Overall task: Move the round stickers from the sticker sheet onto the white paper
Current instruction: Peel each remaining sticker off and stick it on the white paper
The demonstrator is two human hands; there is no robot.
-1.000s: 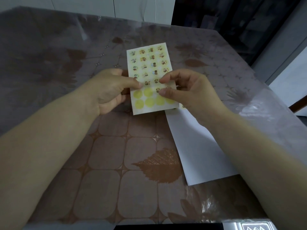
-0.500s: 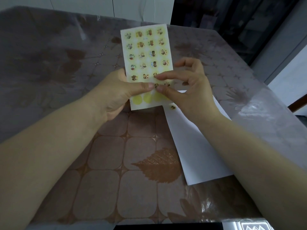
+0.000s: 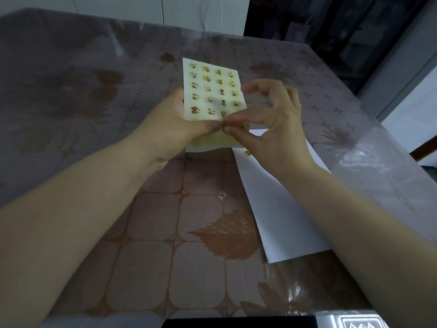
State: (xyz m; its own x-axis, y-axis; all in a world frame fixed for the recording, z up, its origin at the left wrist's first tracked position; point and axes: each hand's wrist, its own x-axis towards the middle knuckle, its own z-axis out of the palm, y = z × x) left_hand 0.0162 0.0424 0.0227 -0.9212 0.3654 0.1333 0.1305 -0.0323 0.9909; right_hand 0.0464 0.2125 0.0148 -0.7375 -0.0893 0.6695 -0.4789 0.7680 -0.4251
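Step in hand: peeling the next sticker (image 3: 225, 125) off the sheet (image 3: 214, 91). Not free yet by the look of it; it sits at the sheet's lower printed row, right at the fingertips.

Left hand (image 3: 175, 124): holds the sheet up off the table (image 3: 71, 91), tilted toward the camera. Thumb pressed across the sheet's front near the lower edge, other fingers hidden behind it. Forearm comes in from lower left.

Right hand (image 3: 267, 124): thumb and index pinched together on the sticker's edge, tips almost touching the left thumb. Other 3 fingers spread and curled up clear of the sheet. Wrist cocked, forearm from lower right. Can't tell if the sticker's edge has lifted; it is too small and a bit blurred.

Sheet state: bottom rows show blank yellow circles, so several stickers are gone. About 5 rows of 4 printed ones remain above.

Paper (image 3: 279, 209): flat on the table, under and right of the right hand, angled. 1 sticker (image 3: 247, 153) visible on it near its top-left corner, just below the sheet's lower right corner. The hand and wrist may hide others.

Next move, my read: get a nail under the edge, peel slowly while the left thumb keeps the backing flat, then carry right and down to bare paper beside the placed one and press it down. Risk: sticker folds on itself or tears.
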